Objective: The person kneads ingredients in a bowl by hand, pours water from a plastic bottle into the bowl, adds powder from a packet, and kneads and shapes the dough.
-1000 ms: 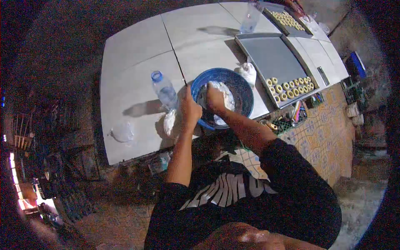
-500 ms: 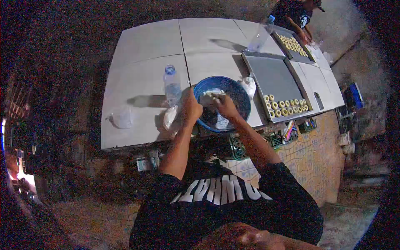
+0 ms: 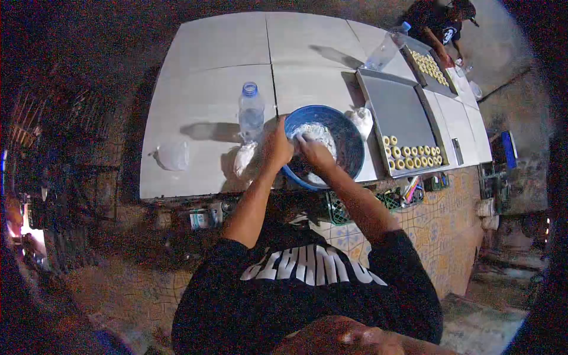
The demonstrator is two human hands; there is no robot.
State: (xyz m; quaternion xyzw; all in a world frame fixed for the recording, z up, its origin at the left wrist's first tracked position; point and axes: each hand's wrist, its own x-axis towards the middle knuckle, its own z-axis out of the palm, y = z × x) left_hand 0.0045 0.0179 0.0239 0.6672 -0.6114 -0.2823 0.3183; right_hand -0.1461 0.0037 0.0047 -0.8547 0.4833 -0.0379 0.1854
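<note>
A round blue basin (image 3: 355, 155) stands at the table's near edge with a white, floury mixture (image 3: 319, 135) inside. My left hand (image 3: 279, 149) grips its left rim, fingers closed over the edge. Inside the basin, my right hand (image 3: 318, 155) is closed at the left side of the mixture; whatever it may hold is hidden. Left of the basin stands an uncapped clear bottle (image 3: 251, 113) partly filled with liquid. A bag of white stuff (image 3: 244, 158) lies just below that bottle, near my left forearm. Another white bag (image 3: 360, 121) leans by the basin's right side.
To the right, a metal tray (image 3: 397, 112) carries rows of ring-shaped dough pieces (image 3: 416, 162) along its near end. A second tray (image 3: 452, 89) lies beyond, with a person (image 3: 441, 29) working at it. A capped bottle (image 3: 384, 52), a phone-like object (image 3: 457, 151) and a plastic bag (image 3: 173, 156) are on the table.
My right hand has shifted within the basin toward its left side, and more of the white mixture shows. My left hand stays on the rim. The whole view has shifted slightly.
</note>
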